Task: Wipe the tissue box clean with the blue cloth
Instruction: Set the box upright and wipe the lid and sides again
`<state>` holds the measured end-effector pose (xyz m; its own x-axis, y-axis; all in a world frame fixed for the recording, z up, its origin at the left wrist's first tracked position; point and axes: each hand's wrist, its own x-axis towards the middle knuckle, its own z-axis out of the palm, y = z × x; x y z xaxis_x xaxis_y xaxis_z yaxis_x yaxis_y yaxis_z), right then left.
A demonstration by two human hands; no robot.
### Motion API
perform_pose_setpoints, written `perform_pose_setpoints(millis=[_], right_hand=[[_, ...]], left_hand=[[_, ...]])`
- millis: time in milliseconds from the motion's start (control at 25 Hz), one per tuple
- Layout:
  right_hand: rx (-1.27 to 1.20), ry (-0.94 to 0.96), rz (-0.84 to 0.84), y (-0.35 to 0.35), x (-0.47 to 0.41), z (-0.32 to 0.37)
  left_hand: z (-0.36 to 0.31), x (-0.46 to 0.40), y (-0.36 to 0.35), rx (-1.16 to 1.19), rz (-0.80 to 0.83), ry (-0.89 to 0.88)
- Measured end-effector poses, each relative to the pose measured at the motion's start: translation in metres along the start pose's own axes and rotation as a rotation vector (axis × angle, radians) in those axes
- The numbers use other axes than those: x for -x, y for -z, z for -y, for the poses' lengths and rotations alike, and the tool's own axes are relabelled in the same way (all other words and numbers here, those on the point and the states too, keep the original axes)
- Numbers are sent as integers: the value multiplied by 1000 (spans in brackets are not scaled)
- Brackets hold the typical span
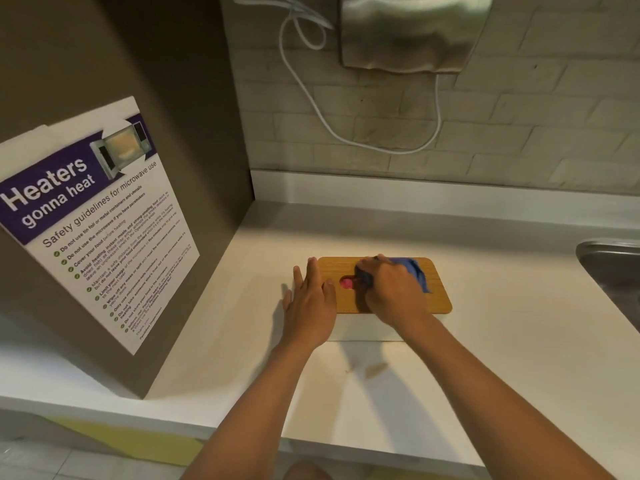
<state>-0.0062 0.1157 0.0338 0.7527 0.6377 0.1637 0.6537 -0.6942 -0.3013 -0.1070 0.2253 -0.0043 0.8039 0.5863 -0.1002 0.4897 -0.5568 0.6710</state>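
A tissue box [438, 299] with a wooden lid and white sides stands on the white counter. A pink tissue [345, 283] shows in the lid's oval slot. My right hand [393, 291] presses a bunched blue cloth [414, 270] onto the middle of the lid, and cloth sticks out past my knuckles on the right. My left hand [311, 303] lies flat with fingers apart against the box's left end, overlapping the lid's left edge. The box's front wall is partly hidden by both wrists.
A brown cabinet side with a microwave safety poster [93, 223] stands at the left. A steel sink [613, 268] edges in at the right. On the tiled wall hang a metal dispenser [412, 32] and a looping white cable [346, 133]. Bare counter [502, 358] lies in front.
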Motion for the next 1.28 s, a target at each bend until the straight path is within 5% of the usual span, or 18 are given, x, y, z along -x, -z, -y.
perform_pose_setpoints(millis=[160,320,520,600,720,800,880,1000,1280], right_hand=[[17,-41,-30,-9,-18,18],[-109,216,-37,-23,-4,34],[39,-18,21,-6,-26,22],[-34,57,53,-6,-17,33],[-311,94,-26,8,18,23],[-493,17,-197,22,41,3],[-762,-78,-327,31,64,-21],[-969,-226,-472,39,92,-50],[-1029,-302,-520,30,125,-75]], left_hand=[[4,-4,-3,33,6,6],[10,-12,-6,65,-20,-35],[3,-3,0,12,6,18],[1,-5,0,-29,16,13],[1,0,-1,-224,-157,-161],[3,7,1,-303,-261,-456],[2,15,8,-405,-108,-668],[-16,6,26,-643,161,-668],[-28,-7,32,-604,285,-669]])
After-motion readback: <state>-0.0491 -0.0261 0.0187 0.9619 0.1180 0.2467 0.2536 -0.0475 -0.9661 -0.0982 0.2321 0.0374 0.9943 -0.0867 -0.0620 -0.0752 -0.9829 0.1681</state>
